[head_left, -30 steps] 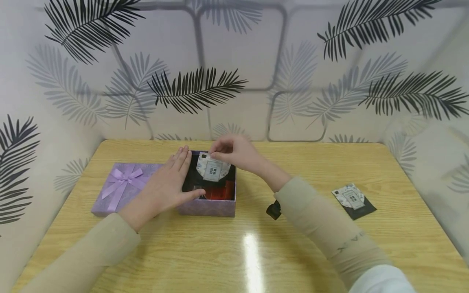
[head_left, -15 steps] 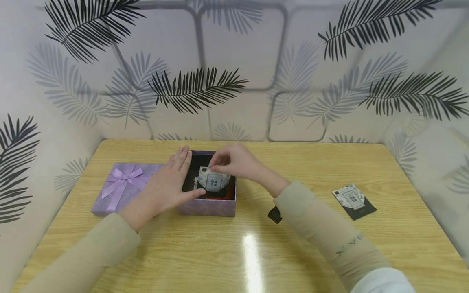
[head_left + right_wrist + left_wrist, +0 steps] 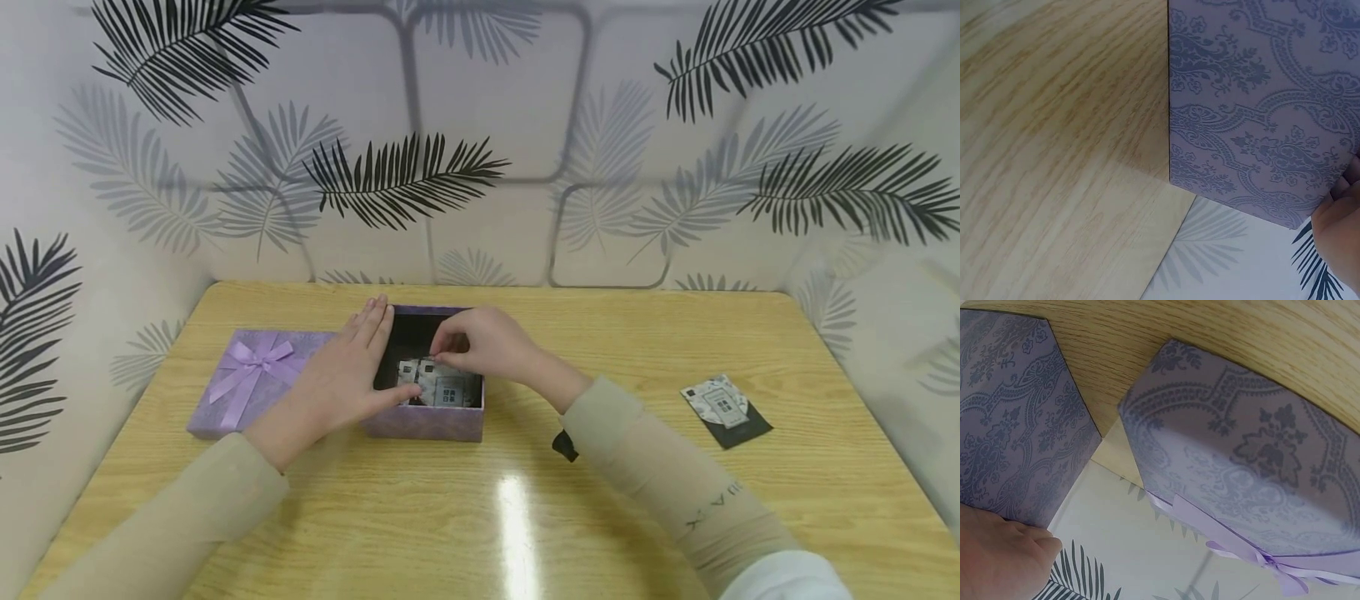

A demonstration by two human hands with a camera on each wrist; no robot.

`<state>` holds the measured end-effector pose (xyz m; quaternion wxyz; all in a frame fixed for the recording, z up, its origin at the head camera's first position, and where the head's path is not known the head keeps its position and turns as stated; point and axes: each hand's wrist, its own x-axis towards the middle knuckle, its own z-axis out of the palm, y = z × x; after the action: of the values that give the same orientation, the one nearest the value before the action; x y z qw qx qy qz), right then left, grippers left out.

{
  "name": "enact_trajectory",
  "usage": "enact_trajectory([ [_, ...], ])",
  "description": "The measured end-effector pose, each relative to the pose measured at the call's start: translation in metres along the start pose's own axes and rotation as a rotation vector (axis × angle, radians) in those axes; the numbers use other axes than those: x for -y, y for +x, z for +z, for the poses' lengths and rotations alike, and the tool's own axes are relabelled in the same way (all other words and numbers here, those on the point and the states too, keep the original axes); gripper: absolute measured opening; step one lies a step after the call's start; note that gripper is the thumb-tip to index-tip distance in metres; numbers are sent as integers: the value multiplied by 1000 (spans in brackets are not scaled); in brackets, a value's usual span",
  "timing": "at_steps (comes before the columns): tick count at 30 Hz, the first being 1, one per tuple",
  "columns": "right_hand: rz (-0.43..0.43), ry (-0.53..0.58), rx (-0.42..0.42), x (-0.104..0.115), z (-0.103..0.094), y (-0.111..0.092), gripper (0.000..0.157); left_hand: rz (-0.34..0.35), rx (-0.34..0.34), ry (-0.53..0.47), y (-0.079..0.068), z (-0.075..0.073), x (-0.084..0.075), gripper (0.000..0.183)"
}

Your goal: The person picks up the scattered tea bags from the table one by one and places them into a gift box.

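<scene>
A purple patterned gift box [image 3: 423, 423] stands uncovered on the wooden table. My left hand [image 3: 330, 383] rests along its left side with fingers straight and thumb over the front rim. Inside the box, my right hand [image 3: 491, 343] pinches the top edge of a flat packet [image 3: 450, 390] with a floral print and a pale label. Another printed packet [image 3: 407, 372] lies to its left, partly hidden by my thumb. Both wrist views show mainly the outer walls of the box [image 3: 1016, 412], with the right hand [image 3: 1338, 231] at the edge of its view.
Left of the box lies its purple lid [image 3: 225, 400] with a ribbon bow, partly behind my left hand. A black-and-white packet [image 3: 720, 404] lies on the right of the table. A small black object [image 3: 565, 446] sits by my right sleeve. A leaf-patterned wall [image 3: 487, 233] stands behind.
My right hand has moved down and slightly to the right, lowering the packet into the front of the box. The red area inside is now covered. My left hand has stayed put.
</scene>
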<state>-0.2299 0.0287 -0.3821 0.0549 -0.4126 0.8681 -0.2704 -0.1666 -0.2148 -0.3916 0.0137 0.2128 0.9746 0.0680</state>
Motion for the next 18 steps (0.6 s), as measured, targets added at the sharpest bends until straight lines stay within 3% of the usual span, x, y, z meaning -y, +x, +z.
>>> enact_trajectory([
  [5,10,44,-13,-1,-1,0,6,3,-9,4,0,0,0,118],
  [12,6,226,-42,-7,-6,-4,12,1,-13,-1,1,0,0,118],
  [18,6,315,-119,-12,-18,-16,13,-4,2,-5,0,0,-1,117],
])
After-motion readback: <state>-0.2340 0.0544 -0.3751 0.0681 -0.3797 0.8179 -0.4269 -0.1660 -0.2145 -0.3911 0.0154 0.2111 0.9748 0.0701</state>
